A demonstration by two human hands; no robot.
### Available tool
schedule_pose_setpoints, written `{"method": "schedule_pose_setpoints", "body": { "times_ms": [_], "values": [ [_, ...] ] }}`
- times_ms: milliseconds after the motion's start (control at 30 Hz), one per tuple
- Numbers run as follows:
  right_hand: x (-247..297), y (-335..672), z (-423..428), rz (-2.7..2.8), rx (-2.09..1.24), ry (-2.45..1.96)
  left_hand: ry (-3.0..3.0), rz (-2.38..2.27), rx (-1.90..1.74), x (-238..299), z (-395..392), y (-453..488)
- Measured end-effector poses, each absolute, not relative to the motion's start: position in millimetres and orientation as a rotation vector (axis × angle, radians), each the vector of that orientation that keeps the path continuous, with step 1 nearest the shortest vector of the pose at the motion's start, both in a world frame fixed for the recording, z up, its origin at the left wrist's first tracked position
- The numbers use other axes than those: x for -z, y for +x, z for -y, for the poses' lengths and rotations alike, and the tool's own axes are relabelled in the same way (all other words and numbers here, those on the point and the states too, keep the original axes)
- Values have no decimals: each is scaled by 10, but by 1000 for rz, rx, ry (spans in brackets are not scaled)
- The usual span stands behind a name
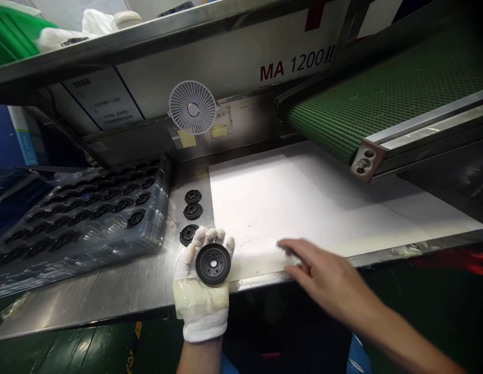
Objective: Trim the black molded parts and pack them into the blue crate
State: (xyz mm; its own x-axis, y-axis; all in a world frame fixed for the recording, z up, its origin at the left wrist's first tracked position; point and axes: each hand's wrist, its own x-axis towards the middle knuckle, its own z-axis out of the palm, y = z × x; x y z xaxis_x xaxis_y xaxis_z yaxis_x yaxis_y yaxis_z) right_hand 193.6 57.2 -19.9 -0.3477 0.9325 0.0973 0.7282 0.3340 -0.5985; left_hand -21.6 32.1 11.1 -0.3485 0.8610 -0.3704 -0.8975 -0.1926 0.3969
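Observation:
My left hand [202,291], in a white glove with a clear yellowish wrap at the wrist, is palm up at the table's front edge. A black round grooved disc [213,264] with a hole in its centre rests in it, fingers behind the rim. To the right, over the edge of the white sheet, my bare right hand [323,270] is slightly blurred. Its thumb and fingers are bent together around something small and dark that I cannot make out. Just beyond my left fingertips lie black disc stacks [192,211] on the metal table.
A clear plastic tray stack [148,228] with rows of black discs stands at left. A white sheet [265,197] covers the table's middle. A green conveyor belt [381,98] overhangs at right, its metal end bracket [366,161] low. A small fan [193,108] faces me at the back.

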Motion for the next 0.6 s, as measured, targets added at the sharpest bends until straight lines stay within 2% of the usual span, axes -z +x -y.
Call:
{"method": "schedule_pose_setpoints", "body": {
  "times_ms": [67, 133, 333, 433, 600],
  "values": [
    [186, 2169, -838, 2239, -338, -1540, -90, -646, -1760, -127, -299, -232],
    [181, 2331, -1062, 2274, -269, -1548, -113, -656, -1729, -146, -280, -232],
    [183, 2432, -1214, 2139, -366, -1434, -138, -717, -1661, -165, -246, -231],
    [127, 2411, -1097, 2049, -562, -1485, -150, -823, -1633, -130, -196, -280],
    [75, 2413, -998, 2155, -639, -1437, -37, -857, -1573, 4, -146, -455]
  ]
}}
